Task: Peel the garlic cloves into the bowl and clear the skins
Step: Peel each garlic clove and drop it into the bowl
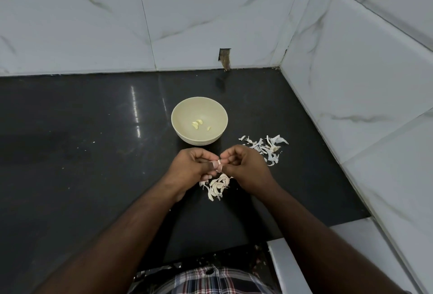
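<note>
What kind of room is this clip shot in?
Most likely a home kitchen corner. A dark polished counter meets marble-look wall tiles, and both hands are peeling a garlic clove near a bowl holding peeled cloves, with skins scattered beside it.

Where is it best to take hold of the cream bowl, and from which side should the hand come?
Grip the bowl by its rim, probably from its near right: the round wall narrows downward, the open top faces up, and the right hand is closest there.
</note>
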The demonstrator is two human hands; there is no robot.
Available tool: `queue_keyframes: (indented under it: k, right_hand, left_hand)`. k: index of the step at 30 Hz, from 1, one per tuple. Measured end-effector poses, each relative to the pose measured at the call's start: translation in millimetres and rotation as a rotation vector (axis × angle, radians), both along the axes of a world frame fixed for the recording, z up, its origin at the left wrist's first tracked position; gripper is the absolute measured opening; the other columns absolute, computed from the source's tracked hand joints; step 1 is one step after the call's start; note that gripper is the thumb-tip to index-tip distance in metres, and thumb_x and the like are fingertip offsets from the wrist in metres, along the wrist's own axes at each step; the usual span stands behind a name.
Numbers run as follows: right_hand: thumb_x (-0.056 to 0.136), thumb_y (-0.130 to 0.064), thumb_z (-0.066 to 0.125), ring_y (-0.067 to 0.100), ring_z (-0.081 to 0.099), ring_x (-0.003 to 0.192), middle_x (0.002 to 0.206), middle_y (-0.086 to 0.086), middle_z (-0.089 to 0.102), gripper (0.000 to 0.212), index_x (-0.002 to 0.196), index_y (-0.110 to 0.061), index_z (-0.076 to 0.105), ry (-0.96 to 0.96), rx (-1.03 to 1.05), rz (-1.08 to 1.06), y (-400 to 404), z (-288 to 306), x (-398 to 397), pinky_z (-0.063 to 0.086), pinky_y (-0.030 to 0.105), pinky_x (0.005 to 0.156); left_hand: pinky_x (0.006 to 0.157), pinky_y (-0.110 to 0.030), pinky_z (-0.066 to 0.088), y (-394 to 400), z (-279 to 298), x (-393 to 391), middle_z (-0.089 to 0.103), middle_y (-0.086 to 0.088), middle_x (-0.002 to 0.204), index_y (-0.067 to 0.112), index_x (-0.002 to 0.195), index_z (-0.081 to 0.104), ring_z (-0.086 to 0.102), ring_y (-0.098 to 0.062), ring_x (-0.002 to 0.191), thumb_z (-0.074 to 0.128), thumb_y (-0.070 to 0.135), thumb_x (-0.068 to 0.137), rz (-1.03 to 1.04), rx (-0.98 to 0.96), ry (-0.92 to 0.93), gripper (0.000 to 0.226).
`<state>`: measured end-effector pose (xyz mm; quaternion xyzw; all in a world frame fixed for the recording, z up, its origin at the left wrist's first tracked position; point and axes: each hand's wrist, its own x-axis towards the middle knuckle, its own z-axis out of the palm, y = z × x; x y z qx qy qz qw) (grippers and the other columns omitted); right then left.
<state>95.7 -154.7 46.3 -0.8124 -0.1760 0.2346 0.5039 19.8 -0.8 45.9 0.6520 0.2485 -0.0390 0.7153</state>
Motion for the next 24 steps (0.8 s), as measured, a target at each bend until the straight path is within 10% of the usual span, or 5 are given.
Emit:
queue_keyframes:
  k: [16,24]
  right_hand:
    - [0.09,0.002,0.063,0.023,0.072,0.073,0.084,0.024,0.073,0.006,0.09,0.002,0.069,0.339,0.301,-0.181,-2,19,-7,0.06,0.03,0.067]
    - [0.082,0.003,0.062,0.015,0.053,0.053,0.063,0.013,0.062,0.008,0.077,-0.001,0.068,0.243,0.141,-0.179,-1,21,-4,0.045,0.026,0.051]
  left_hand:
    - [0.072,-0.023,0.059,-13,4,0,0.075,-0.008,0.083,0.008,0.094,0.074,0.07,-0.012,0.075,0.076,-0.004,0.083,0.059,0.092,-0.193,0.016]
    - [0.078,-0.052,0.061,-20,2,-1,0.076,-0.004,0.078,0.024,0.081,0.079,0.072,-0.031,0.074,0.081,0.005,0.081,0.099,0.252,-0.203,0.019]
